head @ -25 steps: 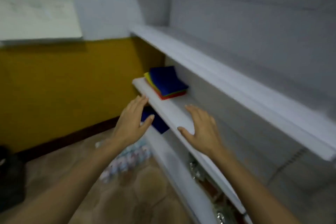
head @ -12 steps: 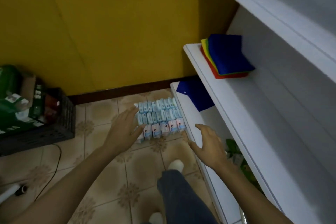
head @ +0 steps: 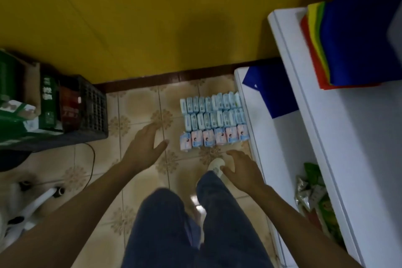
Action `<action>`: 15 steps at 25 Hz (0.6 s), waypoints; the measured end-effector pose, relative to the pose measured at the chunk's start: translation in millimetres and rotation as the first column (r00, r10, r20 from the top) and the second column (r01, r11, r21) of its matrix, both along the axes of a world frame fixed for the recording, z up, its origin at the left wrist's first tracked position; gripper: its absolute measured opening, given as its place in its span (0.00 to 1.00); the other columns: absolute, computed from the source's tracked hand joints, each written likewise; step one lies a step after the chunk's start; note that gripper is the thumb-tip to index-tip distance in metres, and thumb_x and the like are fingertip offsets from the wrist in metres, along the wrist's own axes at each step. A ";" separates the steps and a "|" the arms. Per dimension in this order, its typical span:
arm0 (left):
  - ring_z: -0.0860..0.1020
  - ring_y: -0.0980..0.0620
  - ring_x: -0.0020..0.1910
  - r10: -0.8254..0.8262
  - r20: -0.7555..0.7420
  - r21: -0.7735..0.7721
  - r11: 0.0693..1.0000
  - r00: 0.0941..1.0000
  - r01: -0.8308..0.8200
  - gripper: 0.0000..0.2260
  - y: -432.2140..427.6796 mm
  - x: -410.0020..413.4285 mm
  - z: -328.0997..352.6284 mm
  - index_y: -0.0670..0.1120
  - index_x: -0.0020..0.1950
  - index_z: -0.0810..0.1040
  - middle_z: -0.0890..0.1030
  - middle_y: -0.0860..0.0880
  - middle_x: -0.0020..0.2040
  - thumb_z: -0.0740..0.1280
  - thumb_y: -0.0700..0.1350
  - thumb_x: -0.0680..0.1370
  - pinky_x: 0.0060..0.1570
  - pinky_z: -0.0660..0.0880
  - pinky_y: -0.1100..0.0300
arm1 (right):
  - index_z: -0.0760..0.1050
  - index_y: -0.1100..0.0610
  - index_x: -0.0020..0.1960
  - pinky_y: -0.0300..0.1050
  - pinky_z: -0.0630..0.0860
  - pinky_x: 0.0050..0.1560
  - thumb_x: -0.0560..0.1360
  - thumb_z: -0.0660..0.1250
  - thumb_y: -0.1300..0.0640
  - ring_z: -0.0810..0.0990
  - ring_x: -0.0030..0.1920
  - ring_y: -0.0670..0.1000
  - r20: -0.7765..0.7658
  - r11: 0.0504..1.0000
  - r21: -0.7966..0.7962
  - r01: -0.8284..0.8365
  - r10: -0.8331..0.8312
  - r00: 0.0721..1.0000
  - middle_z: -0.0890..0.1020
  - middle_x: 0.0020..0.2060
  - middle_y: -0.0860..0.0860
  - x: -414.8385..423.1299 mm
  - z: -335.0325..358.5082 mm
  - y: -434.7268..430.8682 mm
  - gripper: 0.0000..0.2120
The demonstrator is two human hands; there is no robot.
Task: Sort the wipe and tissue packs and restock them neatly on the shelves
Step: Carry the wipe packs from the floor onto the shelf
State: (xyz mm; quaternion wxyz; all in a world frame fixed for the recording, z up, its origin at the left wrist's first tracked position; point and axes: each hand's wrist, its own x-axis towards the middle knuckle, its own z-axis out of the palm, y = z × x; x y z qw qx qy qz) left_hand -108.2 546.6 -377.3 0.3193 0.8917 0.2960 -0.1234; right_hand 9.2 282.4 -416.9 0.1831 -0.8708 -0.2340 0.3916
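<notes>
Tissue packs (head: 213, 124) stand in three tidy rows on the tiled floor (head: 134, 111), against the front edge of the lowest shelf (head: 280, 148), and the left hand (head: 144, 148) and right hand (head: 241, 169), both spread and empty, have dropped from the upper shelf (head: 352, 128) towards them, so a pickup looks next.

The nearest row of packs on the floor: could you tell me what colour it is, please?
Pink and pale blue packs, in the head view.
</notes>
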 end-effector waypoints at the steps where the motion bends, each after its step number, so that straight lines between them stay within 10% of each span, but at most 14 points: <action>1: 0.62 0.44 0.73 0.035 -0.039 -0.041 0.999 0.999 -0.036 0.27 9.3 6.0 -6.9 0.43 0.76 0.61 0.63 0.43 0.75 0.63 0.50 0.80 0.70 0.59 0.54 | 0.70 0.51 0.66 0.50 0.77 0.54 0.76 0.63 0.44 0.78 0.57 0.52 -0.019 0.999 -0.033 -0.011 0.010 1.000 0.78 0.59 0.50 7.3 -2.5 10.5 0.21; 7: 0.66 0.42 0.70 0.033 -0.282 -0.223 0.970 0.959 -0.099 0.23 56.1 35.8 -110.9 0.42 0.73 0.65 0.65 0.42 0.73 0.65 0.46 0.79 0.66 0.62 0.57 | 0.70 0.55 0.66 0.47 0.74 0.55 0.77 0.64 0.46 0.76 0.59 0.54 -0.172 0.953 -0.223 0.203 -0.244 0.955 0.77 0.60 0.53 38.3 -83.6 65.2 0.21; 13: 0.65 0.43 0.72 -0.183 -0.500 -0.368 0.930 0.846 -0.017 0.28 92.7 68.9 -288.9 0.44 0.76 0.60 0.63 0.43 0.75 0.65 0.49 0.79 0.68 0.62 0.54 | 0.76 0.58 0.57 0.29 0.73 0.41 0.77 0.67 0.53 0.80 0.51 0.54 -0.338 0.738 -0.428 0.522 -0.667 0.664 0.81 0.51 0.54 5.8 -248.8 119.6 0.12; 15: 0.63 0.44 0.73 -0.188 -0.527 -0.344 0.939 0.829 -0.006 0.30 101.5 83.4 -351.1 0.45 0.77 0.57 0.62 0.44 0.76 0.65 0.50 0.79 0.69 0.61 0.53 | 0.75 0.59 0.59 0.36 0.77 0.49 0.76 0.66 0.51 0.80 0.52 0.56 -0.394 0.685 -0.462 0.563 -0.727 0.562 0.81 0.52 0.56 -7.8 -315.0 142.1 0.16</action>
